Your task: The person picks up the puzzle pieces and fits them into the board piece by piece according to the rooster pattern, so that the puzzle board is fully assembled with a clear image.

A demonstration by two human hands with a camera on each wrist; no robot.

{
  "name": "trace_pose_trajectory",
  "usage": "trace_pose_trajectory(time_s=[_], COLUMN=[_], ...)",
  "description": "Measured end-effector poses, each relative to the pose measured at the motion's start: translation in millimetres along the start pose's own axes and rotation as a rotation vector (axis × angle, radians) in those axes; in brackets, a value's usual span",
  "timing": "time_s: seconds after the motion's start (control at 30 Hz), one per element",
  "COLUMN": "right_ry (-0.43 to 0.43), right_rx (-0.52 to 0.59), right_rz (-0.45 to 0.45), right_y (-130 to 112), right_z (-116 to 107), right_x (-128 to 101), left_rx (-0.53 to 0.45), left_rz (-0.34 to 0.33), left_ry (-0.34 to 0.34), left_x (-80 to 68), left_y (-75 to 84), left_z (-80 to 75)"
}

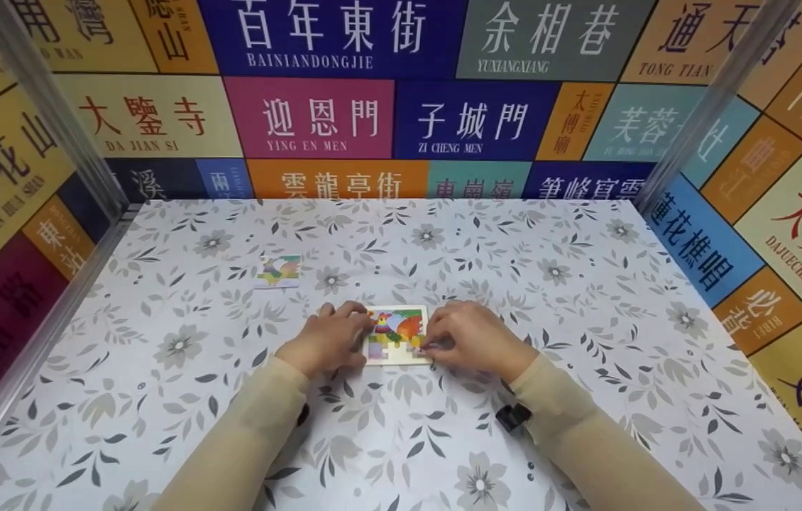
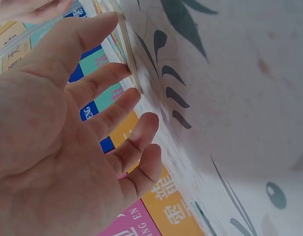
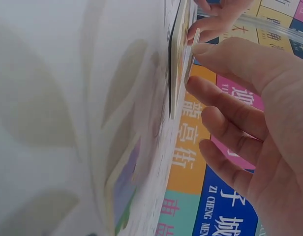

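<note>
From the head camera, your left hand (image 1: 330, 339) covers the left edge of the flat, rectangular puzzle board (image 1: 397, 334) at table centre; your right hand (image 1: 468, 338) hides its right edge. A loose picture card (image 1: 279, 270) lies at ten o'clock on the floral cloth (image 1: 585, 298).

Left wrist: your fingers (image 2: 112, 78) are nearly straight, tips against the thin board rim (image 2: 126, 37).

Right wrist: thumb and forefinger (image 3: 218, 101) pinch a small flat puzzle piece (image 3: 189, 63) at the board's face; its print is blurred.

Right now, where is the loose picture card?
In the head view the card lies alone on the floral table, up-left of the puzzle board and beyond the left hand.
</note>
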State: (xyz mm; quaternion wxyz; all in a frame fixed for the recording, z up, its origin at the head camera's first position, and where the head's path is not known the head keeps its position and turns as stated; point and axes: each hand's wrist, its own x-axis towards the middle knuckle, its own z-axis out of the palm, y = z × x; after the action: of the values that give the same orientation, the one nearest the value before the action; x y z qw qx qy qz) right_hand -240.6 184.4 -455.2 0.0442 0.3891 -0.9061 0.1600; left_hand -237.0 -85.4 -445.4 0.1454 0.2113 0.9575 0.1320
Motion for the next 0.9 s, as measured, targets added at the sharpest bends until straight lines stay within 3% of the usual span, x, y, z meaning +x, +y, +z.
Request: trace_pose_trajectory(time_s=[0.27, 0.9], right_ry=[-0.001, -0.048], right_rx=[-0.023, -0.084], right_rz=[-0.072, -0.085], right_y=[-10.8, -19.3], right_z=[2.8, 10.4], right_x=[14.9, 28.9], left_rx=[0.001, -0.008], left_rz=[-0.015, -0.016], left_ry=[-0.001, -0.005], left_x=[1.0, 3.0], left_y=[-1.5, -0.8], left_z=[-0.9, 2.5])
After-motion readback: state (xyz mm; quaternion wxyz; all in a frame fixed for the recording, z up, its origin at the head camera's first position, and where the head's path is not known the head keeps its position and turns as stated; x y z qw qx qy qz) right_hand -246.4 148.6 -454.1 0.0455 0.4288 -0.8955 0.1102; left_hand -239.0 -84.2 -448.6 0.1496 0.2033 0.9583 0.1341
